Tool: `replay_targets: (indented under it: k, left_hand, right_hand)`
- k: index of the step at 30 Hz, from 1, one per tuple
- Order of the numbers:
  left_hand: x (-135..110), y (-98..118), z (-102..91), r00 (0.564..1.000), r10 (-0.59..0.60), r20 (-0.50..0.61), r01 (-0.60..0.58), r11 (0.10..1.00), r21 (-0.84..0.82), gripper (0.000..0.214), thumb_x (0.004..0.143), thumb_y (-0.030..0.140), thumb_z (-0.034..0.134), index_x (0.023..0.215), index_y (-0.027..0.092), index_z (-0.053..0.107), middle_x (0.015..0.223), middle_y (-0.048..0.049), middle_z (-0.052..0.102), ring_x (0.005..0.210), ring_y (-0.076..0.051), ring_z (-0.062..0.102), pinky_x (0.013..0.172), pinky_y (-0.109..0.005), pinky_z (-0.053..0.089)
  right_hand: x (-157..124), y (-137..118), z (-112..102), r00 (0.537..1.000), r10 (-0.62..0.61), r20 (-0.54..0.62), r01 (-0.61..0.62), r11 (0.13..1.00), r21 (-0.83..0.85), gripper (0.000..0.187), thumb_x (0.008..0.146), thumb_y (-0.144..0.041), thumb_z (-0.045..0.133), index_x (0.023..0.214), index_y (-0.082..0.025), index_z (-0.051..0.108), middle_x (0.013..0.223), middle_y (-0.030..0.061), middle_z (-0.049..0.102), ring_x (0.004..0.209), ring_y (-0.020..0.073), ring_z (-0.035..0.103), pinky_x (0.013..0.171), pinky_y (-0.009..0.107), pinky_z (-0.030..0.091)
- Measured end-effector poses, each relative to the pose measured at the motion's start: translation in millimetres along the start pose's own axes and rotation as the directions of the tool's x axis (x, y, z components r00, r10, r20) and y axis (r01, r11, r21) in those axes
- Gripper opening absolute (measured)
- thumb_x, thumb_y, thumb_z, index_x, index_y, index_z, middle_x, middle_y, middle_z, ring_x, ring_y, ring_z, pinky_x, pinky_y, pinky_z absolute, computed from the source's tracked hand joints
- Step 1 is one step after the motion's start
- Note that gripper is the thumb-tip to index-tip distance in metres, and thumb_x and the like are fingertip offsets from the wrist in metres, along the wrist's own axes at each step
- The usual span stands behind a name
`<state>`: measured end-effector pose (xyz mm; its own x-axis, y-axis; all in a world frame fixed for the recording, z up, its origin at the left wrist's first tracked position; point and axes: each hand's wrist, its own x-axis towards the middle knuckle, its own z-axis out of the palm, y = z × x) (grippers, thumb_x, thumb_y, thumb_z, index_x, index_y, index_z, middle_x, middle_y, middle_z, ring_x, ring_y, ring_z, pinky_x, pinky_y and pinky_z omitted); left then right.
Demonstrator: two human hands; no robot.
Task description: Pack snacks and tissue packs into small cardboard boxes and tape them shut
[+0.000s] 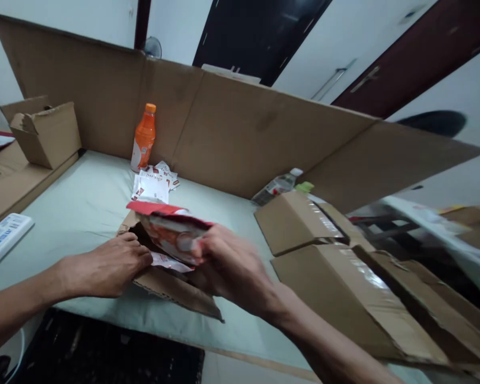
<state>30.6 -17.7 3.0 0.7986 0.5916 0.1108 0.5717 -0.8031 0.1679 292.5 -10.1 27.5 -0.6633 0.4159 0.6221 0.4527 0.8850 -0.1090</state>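
A red packet [172, 234] with a food-like picture on its front is pinched in my right hand [232, 266], tilted over the mouth of a small open cardboard box [176, 293]. The packet and the hand are smeared by motion. My left hand [116, 261] is closed on the box's left edge, fingers curled over the rim. Inside the box a white packet [170, 262] shows in part; whatever lies deeper is hidden. Just behind the box, several white sachets [152, 186] with red print lie in a loose pile. An orange drink bottle [144, 138] stands upright behind them.
Closed and open cardboard boxes [336, 298] crowd the right side. A clear bottle [278, 186] leans behind them. At left are a white device [6, 237] and an open carton [48, 136] on a larger box. A tall cardboard screen [240, 128] borders the table's [84, 208] back.
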Motion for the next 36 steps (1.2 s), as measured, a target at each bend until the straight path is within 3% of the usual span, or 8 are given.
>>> replay_targets:
  k: [3,6,12,14,19,23,32,36]
  left_hand:
    - [-2,-1,2.8,0.998,0.052,0.034,-0.051,0.998,-0.028,0.025,0.083,0.003,0.055,0.097,0.02,0.066,0.105,-0.0049,0.075,0.11,-0.025,0.067,0.112,-0.042,0.041]
    - [-1,-3,4.0,0.993,0.035,0.109,-0.034,0.999,-0.014,0.024,0.077,0.001,0.058,0.094,0.017,0.064,0.101,-0.007,0.075,0.105,-0.027,0.069,0.116,-0.048,0.038]
    - [4,-4,1.3,0.991,0.052,0.124,-0.056,0.998,0.027,0.019,0.079,0.008,0.065,0.096,0.017,0.063,0.106,-0.0093,0.074,0.105,-0.029,0.066,0.109,-0.049,0.044]
    - [-2,-5,-2.4,0.996,0.074,0.039,-0.074,0.997,-0.01,0.026,0.08,0.01,0.065,0.104,0.018,0.063,0.122,-0.012,0.072,0.122,-0.032,0.061,0.114,-0.051,0.042]
    - [-38,-23,-2.1,0.942,-0.022,-0.334,-0.016,0.994,-0.112,0.048,0.099,0.016,0.054,0.145,0.024,0.046,0.166,-0.0132,0.036,0.154,-0.032,0.034,0.124,-0.054,0.037]
    - [-53,-45,15.4,0.896,-0.199,-0.397,0.118,0.968,-0.22,0.053,0.102,0.028,0.057,0.152,0.028,0.041,0.161,-0.0115,0.046,0.146,-0.03,0.049,0.121,-0.051,0.045]
    - [-21,-50,27.7,0.892,-0.332,-0.307,0.2,0.899,-0.39,0.053,0.103,0.052,0.055,0.147,0.025,0.05,0.132,-0.0103,0.072,0.119,-0.029,0.071,0.107,-0.046,0.058]
    - [-16,-48,28.5,0.859,-0.403,-0.315,0.294,0.893,-0.34,0.061,0.102,0.054,0.055,0.153,0.023,0.042,0.138,-0.0124,0.068,0.119,-0.031,0.07,0.107,-0.049,0.057]
  right_hand:
    - [-4,8,17,0.93,0.155,0.332,-0.102,0.98,-0.171,0.02,0.094,-0.007,0.048,0.087,-0.024,0.055,0.078,0.0045,0.067,0.07,0.0188,0.057,0.062,0.03,0.039]
    - [0,16,32,0.752,0.315,0.579,-0.179,0.943,-0.28,0.018,0.092,-0.007,0.054,0.1,-0.021,0.062,0.092,0.0085,0.072,0.081,0.0216,0.063,0.068,0.031,0.04]
    - [38,27,65,0.507,0.248,0.826,-0.182,0.967,-0.179,0.013,0.101,-0.018,0.058,0.1,-0.015,0.07,0.102,0.0147,0.077,0.084,0.0245,0.07,0.072,0.033,0.046]
    - [40,28,55,0.528,0.208,0.823,-0.191,0.974,-0.124,0.014,0.101,-0.021,0.059,0.102,-0.017,0.072,0.106,0.0136,0.078,0.09,0.0242,0.072,0.076,0.033,0.049]
    - [-13,18,-11,0.866,0.38,0.324,-0.384,0.922,-0.056,0.023,0.104,-0.022,0.051,0.114,-0.022,0.072,0.108,0.0092,0.079,0.096,0.0227,0.074,0.083,0.035,0.057]
    - [-64,11,-31,0.835,0.55,0.031,-0.55,0.835,-0.017,0.017,0.101,-0.024,0.057,0.104,-0.024,0.074,0.101,0.0074,0.08,0.085,0.0203,0.076,0.066,0.029,0.06]
    - [-73,24,18,0.869,0.347,0.354,-0.442,0.865,0.237,0.046,0.091,-0.004,0.046,0.122,-0.024,0.074,0.124,0.0048,0.079,0.12,0.0214,0.072,0.104,0.042,0.059]
    - [-75,33,11,0.892,0.451,0.03,-0.447,0.869,0.213,0.04,0.098,-0.01,0.048,0.124,-0.026,0.073,0.13,0.0058,0.076,0.122,0.0209,0.071,0.104,0.041,0.059]
